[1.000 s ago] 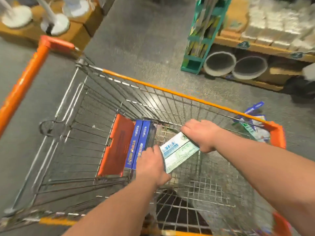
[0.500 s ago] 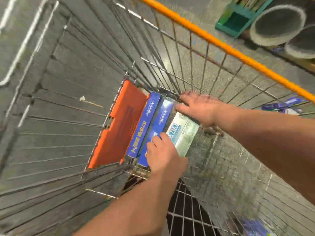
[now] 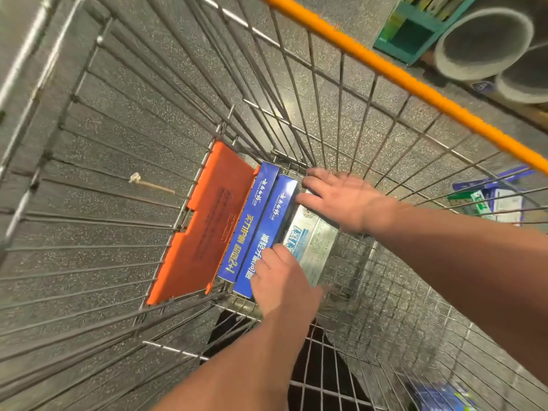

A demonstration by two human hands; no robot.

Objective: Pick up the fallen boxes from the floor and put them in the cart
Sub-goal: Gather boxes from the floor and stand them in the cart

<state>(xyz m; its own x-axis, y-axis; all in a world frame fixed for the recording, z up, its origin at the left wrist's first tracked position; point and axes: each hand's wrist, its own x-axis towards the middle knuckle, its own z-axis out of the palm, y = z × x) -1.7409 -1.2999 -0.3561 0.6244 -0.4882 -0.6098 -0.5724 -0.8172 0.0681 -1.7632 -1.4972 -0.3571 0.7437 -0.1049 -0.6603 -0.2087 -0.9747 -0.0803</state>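
Observation:
I look down into a wire cart with an orange rim (image 3: 385,66). On its bottom two long blue boxes (image 3: 247,229) (image 3: 268,229) stand side by side on edge. A white and green box (image 3: 311,247) lies right of them, touching the second blue one. My right hand (image 3: 341,197) lies flat on the white box's far end, fingers spread. My left hand (image 3: 281,280) covers its near end, fingers curled at the seam with the blue box, thumb hidden. Several fallen boxes (image 3: 492,200) lie on the floor beyond the cart's right wall.
An orange plastic flap (image 3: 201,229) lies against the cart bottom left of the blue boxes. A blurred blue object (image 3: 436,396) shows at the lower right. Outside, a teal rack (image 3: 415,28) and large grey tubes (image 3: 486,40) stand at the upper right on the speckled floor.
Both hands have carried the white box from above the cart down to its bottom beside the blue boxes. My right hand has flattened on top. The view has dropped deep into the cart.

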